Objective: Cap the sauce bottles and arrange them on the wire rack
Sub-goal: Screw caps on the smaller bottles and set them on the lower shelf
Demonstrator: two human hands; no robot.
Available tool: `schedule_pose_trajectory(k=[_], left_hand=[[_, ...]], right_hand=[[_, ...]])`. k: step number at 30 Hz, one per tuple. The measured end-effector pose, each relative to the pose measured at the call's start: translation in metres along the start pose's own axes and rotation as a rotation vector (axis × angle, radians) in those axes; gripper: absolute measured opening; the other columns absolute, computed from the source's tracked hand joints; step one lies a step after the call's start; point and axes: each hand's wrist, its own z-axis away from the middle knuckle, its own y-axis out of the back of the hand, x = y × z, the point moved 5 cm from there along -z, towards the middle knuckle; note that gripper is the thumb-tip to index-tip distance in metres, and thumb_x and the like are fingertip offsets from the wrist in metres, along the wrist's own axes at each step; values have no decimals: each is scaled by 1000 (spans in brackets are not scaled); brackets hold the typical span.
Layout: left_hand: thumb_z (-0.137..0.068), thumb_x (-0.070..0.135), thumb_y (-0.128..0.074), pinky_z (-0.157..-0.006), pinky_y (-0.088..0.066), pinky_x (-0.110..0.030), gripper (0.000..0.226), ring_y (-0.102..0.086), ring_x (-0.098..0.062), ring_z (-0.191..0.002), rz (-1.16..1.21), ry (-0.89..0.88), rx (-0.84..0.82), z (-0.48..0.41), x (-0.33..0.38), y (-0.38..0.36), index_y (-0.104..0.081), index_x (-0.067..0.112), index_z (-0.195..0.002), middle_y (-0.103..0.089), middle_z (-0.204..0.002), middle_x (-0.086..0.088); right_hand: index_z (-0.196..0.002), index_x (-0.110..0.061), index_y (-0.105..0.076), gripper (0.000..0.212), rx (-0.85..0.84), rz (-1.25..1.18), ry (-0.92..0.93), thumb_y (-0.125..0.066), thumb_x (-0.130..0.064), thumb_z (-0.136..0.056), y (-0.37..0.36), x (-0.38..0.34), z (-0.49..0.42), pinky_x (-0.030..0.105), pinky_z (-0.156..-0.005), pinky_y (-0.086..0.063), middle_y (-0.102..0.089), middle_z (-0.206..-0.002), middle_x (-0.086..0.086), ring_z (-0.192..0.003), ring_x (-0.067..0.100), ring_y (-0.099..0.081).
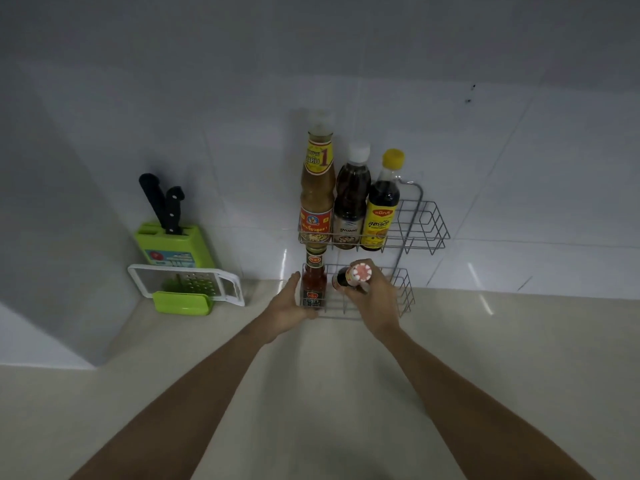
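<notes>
A two-tier wire rack [424,223] hangs on the tiled wall. Its upper tier holds three capped bottles: a tall tan sauce bottle [316,188], a dark bottle with a white cap [350,199] and a dark bottle with a yellow cap [381,206]. In the lower tier stands a small red chilli sauce bottle [313,282]. My left hand [289,308] rests against its left side and base. My right hand [375,299] grips a small dark bottle with a red-and-white cap [351,277], tilted towards me over the lower tier.
A green knife block [173,244] with two black-handled knives stands in the left corner. A white and green grater [185,289] leans in front of it. The beige counter [311,375] runs below the rack.
</notes>
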Motion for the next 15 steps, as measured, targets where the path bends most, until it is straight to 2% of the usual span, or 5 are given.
schedule_pose_trajectory(k=[1, 4, 6, 10, 15], left_hand=[[-80, 11, -72, -110, -23, -26, 102, -16, -20, -148, -13, 0, -7, -3, 1, -1, -3, 22, -154, -11, -163, 0], [-82, 6, -70, -99, -23, -19, 101, -17, -18, -148, -29, -10, -34, -11, 4, -6, 0, 20, -154, -11, -162, 0], [-83, 4, -69, -96, -24, -18, 99, -21, -17, -145, -15, -17, -41, -15, 5, -7, -1, 19, -154, -19, -160, -1], [-79, 3, -71, -99, -26, -21, 98, -25, -18, -144, 3, -22, -43, -22, 4, -7, -9, 20, -153, -24, -157, 2], [-65, 7, -72, -100, -42, -30, 95, -49, -17, -127, 55, -32, -40, -24, -3, -11, -28, 30, -146, -54, -129, 8]], right_hand=[[-94, -29, -55, 32, -7, 17, -4, -78, -20, -73, -3, 2, -4, 32, -71, -56, -68, -90, -7, -84, 10, -63], [-94, -19, -56, 29, -56, 59, -13, -77, -18, -74, -9, 10, -14, 6, -61, -41, -67, -90, -4, -79, 8, -59], [-101, -17, -57, 32, -98, 89, -29, -76, -15, -75, -14, 16, -20, 4, -61, -38, -67, -93, -3, -82, 10, -60], [-120, -16, -53, 48, -162, 121, -51, -73, -10, -76, -23, 23, -30, 34, -83, -54, -68, -109, 6, -99, 23, -65], [-122, -20, -51, 51, -229, 145, -79, -73, -14, -77, -31, 26, -41, 39, -83, -56, -69, -113, 6, -103, 23, -66]])
